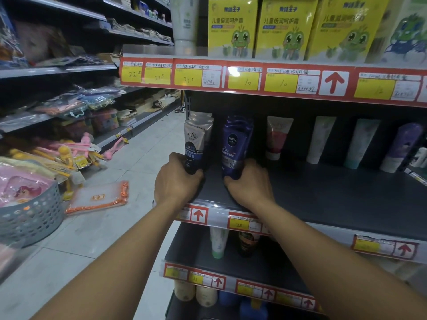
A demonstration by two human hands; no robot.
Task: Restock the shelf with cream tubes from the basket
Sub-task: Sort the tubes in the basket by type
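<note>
My left hand (176,179) grips the base of a silver and blue Softto cream tube (194,144) that stands upright at the left end of the dark shelf (335,199). More silver tubes stand in a row behind it. My right hand (250,182) grips the bottom of a dark blue Nivea Men tube (235,146), upright just right of the Softto row, with more blue tubes behind. A grey perforated basket (30,218) sits on the floor at the far left, holding pink packets.
Further right on the same shelf stand a pink-white tube (277,137), a white tube (320,139), a teal tube (360,144) and a purple tube (402,148). Yellow frog boxes (232,28) fill the shelf above. An orange pouch (98,197) and toys lie on the aisle floor.
</note>
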